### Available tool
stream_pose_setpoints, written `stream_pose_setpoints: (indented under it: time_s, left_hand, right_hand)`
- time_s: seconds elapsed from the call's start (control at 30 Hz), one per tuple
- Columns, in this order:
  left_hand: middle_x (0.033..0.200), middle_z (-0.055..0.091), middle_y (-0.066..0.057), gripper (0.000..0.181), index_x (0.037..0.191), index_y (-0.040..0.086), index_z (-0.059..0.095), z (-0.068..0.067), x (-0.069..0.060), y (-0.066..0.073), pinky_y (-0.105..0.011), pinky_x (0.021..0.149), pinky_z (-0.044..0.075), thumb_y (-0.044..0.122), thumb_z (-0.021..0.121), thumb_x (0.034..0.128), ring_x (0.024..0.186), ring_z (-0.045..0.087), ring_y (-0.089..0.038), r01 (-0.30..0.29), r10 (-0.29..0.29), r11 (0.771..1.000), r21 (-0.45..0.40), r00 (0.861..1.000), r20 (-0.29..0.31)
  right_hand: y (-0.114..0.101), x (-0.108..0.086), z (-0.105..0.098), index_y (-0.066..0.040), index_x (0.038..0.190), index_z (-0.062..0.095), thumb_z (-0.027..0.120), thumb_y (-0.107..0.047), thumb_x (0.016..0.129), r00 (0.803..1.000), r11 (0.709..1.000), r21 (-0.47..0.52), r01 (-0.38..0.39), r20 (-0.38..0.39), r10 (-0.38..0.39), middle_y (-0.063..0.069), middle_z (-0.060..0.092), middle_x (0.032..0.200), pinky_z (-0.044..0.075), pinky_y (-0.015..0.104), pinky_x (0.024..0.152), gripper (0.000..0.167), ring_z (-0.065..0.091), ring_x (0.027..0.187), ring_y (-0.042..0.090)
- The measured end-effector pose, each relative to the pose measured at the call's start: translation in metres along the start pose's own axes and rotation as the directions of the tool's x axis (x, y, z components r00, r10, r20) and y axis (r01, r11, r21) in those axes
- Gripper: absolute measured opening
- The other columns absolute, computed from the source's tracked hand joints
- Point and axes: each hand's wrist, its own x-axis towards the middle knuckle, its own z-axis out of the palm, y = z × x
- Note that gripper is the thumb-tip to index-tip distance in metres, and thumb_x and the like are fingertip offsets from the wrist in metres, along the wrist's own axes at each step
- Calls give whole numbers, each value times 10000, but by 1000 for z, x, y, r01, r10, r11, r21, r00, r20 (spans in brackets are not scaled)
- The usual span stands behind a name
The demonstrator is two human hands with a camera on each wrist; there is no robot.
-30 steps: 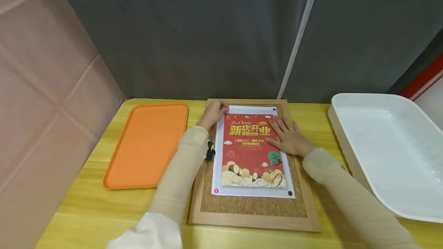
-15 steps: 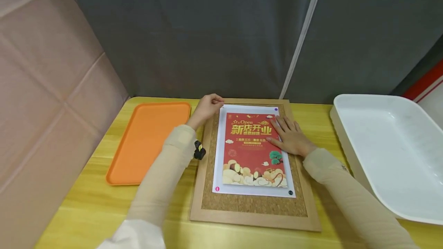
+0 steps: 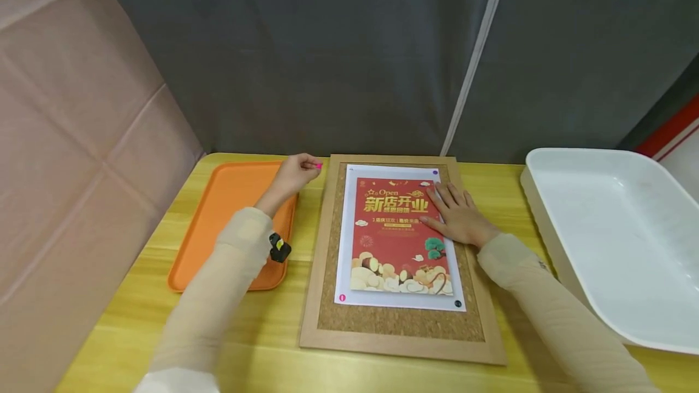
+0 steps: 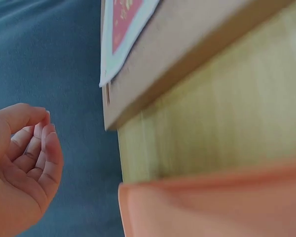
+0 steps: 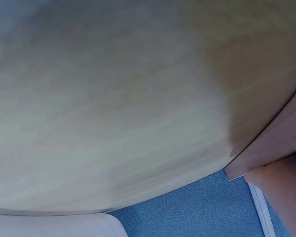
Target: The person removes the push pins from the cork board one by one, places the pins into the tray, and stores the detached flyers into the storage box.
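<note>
A cork board (image 3: 401, 326) with a wooden frame lies on the table. On it is a white sheet (image 3: 398, 302) bearing a red poster (image 3: 401, 241). My left hand (image 3: 297, 171) is between the orange tray and the board, pinching a small pink push pin (image 3: 319, 166). The left wrist view shows that left hand (image 4: 27, 163) with thumb and fingertips together; the pin can hardly be made out there. My right hand (image 3: 459, 217) rests with fingers spread on the poster's right edge. In the right wrist view only part of the right hand (image 5: 281, 192) shows.
An orange tray (image 3: 235, 211) lies left of the board; a deep white basin (image 3: 617, 229) stands at the right. Round pins sit at three sheet corners: purple (image 3: 435, 172), pink (image 3: 342, 298) and dark (image 3: 457, 303). A dark grey curtain (image 3: 300, 53) hangs behind the table.
My left hand has come off the sheet's top left corner and moved left toward the tray, the pink push pin in its fingertips. The right hand has stayed on the poster.
</note>
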Motion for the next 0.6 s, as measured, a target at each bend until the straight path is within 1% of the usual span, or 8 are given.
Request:
stream_pose_setpoints:
  time_s: [0.13, 0.23, 0.43, 0.6]
  left_hand:
    - [1205, 602, -202, 322, 1239, -12, 580, -12, -12, -13, -402, 904, 498, 163, 507, 978, 1093, 574, -314, 8, -7, 999, 36, 1000, -4]
    - [1208, 599, -214, 329, 1244, -17, 578, -20, -18, -25, -421, 904, 500, 163, 504, 979, 1095, 573, -326, 13, -13, 998, 59, 1000, -12]
    - [1194, 617, -240, 307, 1231, -31, 595, -32, -28, -51, -440, 908, 508, 117, 515, 974, 1090, 588, -350, 12, -7, 991, 130, 999, -35]
    - [1165, 632, -257, 284, 1199, -51, 615, -37, -33, -67, -459, 910, 504, 85, 526, 966, 1062, 601, -361, -3, 11, 981, 195, 999, -42]
  right_hand:
    - [-1, 0, 0, -93, 1545, 100, 442, -559, 938, 1000, 1000, 0, 9, -6, -9, 205, 20, 1605, -21, 636, 1156, 838, -21, 1462, 432]
    - [-1, 1, 1, -95, 1545, 100, 440, -556, 939, 1000, 1000, -4, 14, -16, -14, 204, 24, 1604, -19, 637, 1155, 834, -16, 1461, 432]
    - [-2, 1, 0, -107, 1546, 104, 450, -546, 938, 1000, 1000, -6, 6, -18, -6, 186, 31, 1608, -16, 636, 1158, 826, -5, 1463, 422]
    - [-4, 0, -1, -101, 1544, 114, 455, -549, 936, 1000, 1000, 1, 9, -24, -9, 183, 42, 1609, -11, 635, 1160, 828, 0, 1464, 420]
